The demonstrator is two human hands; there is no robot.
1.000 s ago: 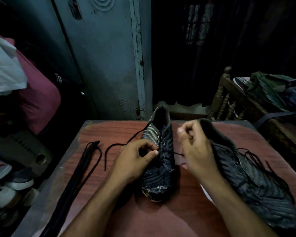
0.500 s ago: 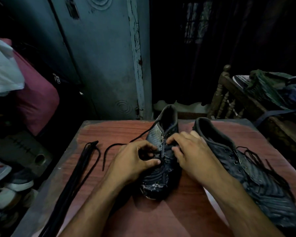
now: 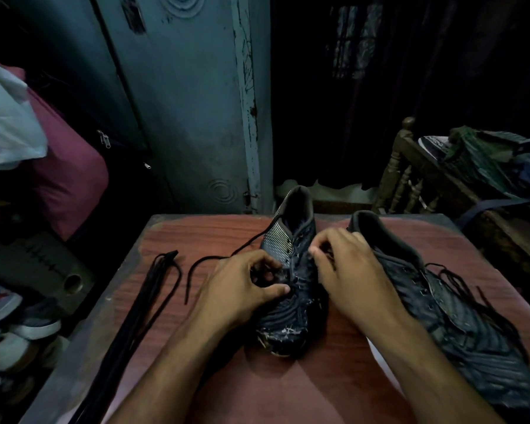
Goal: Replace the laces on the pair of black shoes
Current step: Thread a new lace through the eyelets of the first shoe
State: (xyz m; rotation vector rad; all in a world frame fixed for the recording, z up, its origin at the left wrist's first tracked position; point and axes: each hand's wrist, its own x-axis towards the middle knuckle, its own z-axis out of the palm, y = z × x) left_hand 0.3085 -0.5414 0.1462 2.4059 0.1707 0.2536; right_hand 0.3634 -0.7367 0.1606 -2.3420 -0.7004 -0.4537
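Your left hand (image 3: 245,289) grips the middle shoe (image 3: 291,289) at its eyelets; your right hand (image 3: 346,270) pinches its lace above. Draw it out evenly.

We see two shoes on bench (image 3: 196,234): near shoe (image 3: 291,301) centre, second shoe (image 3: 459,325) to its right. Lace bundle (image 3: 141,298) lies at bench's left edge. Loose lace (image 3: 202,264) between bundle and near shoe. Door (image 3: 181,117) behind bench.
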